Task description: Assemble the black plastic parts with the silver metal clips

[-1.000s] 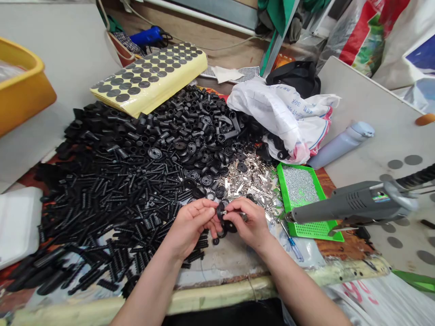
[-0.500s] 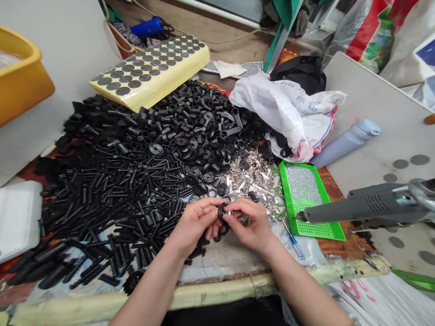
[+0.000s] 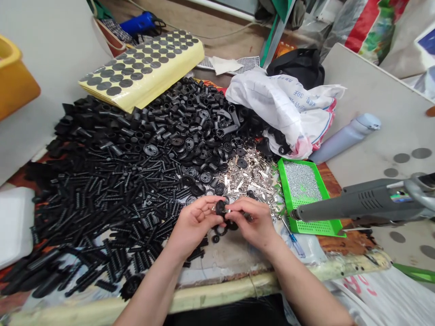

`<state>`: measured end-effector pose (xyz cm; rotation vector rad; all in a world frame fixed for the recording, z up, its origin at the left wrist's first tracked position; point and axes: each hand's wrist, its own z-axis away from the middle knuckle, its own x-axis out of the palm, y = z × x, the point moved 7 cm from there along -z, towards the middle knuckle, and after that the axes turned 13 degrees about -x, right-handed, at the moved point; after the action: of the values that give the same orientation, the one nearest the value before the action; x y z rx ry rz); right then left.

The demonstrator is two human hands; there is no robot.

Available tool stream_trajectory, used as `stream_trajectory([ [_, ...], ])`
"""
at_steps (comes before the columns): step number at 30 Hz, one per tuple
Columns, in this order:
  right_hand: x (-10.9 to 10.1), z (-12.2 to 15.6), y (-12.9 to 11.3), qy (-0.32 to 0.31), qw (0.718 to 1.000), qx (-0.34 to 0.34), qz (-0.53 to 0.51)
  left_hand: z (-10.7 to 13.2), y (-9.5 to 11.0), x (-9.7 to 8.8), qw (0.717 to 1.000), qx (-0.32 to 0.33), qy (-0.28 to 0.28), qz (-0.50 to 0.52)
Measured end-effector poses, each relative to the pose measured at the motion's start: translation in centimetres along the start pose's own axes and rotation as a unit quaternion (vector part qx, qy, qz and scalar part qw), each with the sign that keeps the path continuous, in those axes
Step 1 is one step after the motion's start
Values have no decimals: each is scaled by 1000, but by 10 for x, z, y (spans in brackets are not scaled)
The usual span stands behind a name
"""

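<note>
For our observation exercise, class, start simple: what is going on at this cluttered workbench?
A person is working with both bare hands at the near edge of the bench. The left hand and right hand together pinch a small black disc between their fingertips. Behind them spreads a big pile of black plastic parts, with shiny metal pieces beside it. A green tray and a grey power screwdriver are to the right, untouched.

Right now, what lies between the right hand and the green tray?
Head view: a blue-handled tool and loose metal pieces, between right hand and green tray.
</note>
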<state>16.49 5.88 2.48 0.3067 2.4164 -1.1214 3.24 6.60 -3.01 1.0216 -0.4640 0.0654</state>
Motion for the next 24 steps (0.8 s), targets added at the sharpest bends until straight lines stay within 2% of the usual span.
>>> stream_trajectory([
  [8, 3, 4, -6, 20, 998, -8, 53, 0, 3, -2, 998, 36, 40, 20],
  [14, 5, 6, 3, 39, 996, 66, -35, 3, 4, -2, 998, 34, 45, 27],
  [18, 8, 5, 12, 23, 991, 99, -83, 3, 6, -4, 996, 70, 59, 1],
  [20, 11, 7, 22, 12, 978, 153, -138, 4, 9, -5, 992, 102, 71, -21],
  [24, 25, 18, 39, -14, 914, 295, -278, 8, 14, -4, 978, 162, 92, -93],
])
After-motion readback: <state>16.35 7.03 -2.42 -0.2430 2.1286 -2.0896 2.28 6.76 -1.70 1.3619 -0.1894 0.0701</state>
